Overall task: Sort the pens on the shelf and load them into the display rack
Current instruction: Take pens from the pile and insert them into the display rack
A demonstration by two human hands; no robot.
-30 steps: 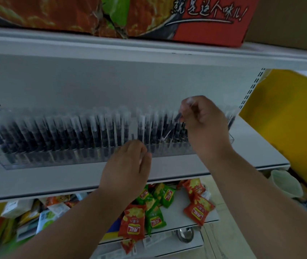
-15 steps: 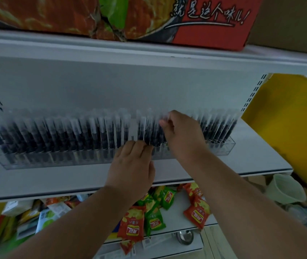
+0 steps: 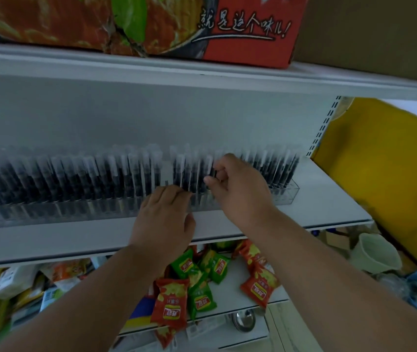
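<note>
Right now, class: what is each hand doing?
Left hand: open, fingers resting on the display rack.
Right hand: fingers curled among the pens; grip cannot be told.

Carton text: white brush-style Chinese characters "就是这个味儿!" are showing, underlined by a white stroke, on the red end of the printed cardboard carton (image 3: 250,41).
Carton place: it is sitting on the top white metal shelf (image 3: 202,80).
Snack packets: the red and green foil snack packets (image 3: 170,304), lying below that shelf, are bearing a red-and-yellow logo and small characters, too blurred to read.
Other print: nothing else is reading clearly.
</note>
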